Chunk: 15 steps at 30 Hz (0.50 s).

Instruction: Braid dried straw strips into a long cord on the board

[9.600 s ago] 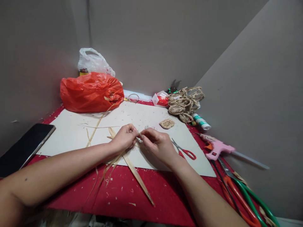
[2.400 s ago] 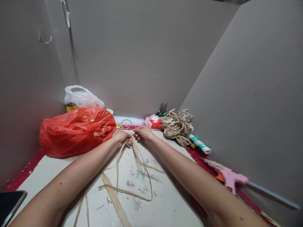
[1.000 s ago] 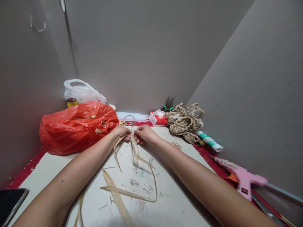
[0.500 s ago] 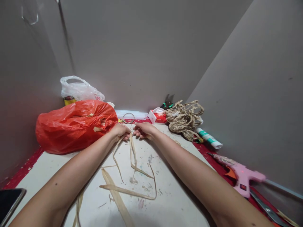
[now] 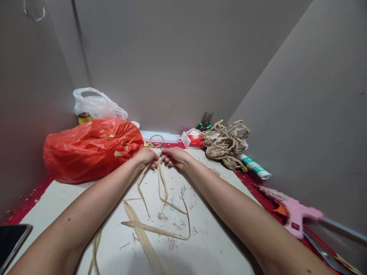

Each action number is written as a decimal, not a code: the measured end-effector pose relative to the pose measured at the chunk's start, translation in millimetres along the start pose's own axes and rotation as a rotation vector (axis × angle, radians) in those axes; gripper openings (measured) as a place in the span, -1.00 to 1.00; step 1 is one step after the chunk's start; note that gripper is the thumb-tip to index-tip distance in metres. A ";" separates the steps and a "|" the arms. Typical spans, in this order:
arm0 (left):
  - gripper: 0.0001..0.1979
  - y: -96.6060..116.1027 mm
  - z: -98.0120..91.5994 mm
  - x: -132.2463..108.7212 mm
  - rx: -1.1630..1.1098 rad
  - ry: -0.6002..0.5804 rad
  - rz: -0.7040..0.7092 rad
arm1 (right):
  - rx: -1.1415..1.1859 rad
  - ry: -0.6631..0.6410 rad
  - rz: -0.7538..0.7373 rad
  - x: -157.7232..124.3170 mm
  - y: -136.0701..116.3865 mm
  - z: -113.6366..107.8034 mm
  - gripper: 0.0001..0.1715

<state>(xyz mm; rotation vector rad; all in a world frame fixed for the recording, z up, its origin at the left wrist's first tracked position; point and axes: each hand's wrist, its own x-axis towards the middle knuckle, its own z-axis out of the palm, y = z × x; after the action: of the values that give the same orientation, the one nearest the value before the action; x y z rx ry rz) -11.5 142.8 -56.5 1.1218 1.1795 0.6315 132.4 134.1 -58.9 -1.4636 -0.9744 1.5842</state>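
Note:
Near the far end of the white board (image 5: 200,221) my two hands almost meet, fingertip to fingertip. My left hand (image 5: 147,156) is closed in a pinch on pale dried leaf strips (image 5: 142,183), whose ends trail down onto the board. My right hand (image 5: 173,156) faces it with thumb and fingers pinched together; what is between them is too small to make out. A folded strip (image 5: 162,185) hangs from the gap between the hands. Closer to me, a wide flat leaf strip (image 5: 143,240) lies under a narrower bent one (image 5: 160,230).
An orange-red plastic bag (image 5: 88,152) bulges beside my left forearm. Behind my hands are a wire-like ring (image 5: 156,141), white sticks (image 5: 169,137) and a tissue pack (image 5: 193,140). Braided cord (image 5: 220,145), a pink glue gun (image 5: 298,212) and scissors (image 5: 323,252) line the right; a phone (image 5: 13,244) lies left.
My right thumb and fingertips have closed together and come nearer to my left fingertips. The view has shifted slightly; the strips on the board lie as before.

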 end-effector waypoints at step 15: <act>-0.89 7.2 15.7 26.9 -0.029 0.242 -0.023 | -0.241 0.213 -0.119 23.8 -8.3 6.4 -0.69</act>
<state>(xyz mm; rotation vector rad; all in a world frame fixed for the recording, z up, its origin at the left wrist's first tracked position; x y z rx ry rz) 12.7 163.3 -60.8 1.0263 1.3831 0.7803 124.8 158.9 -61.1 -1.6659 -1.1330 1.2308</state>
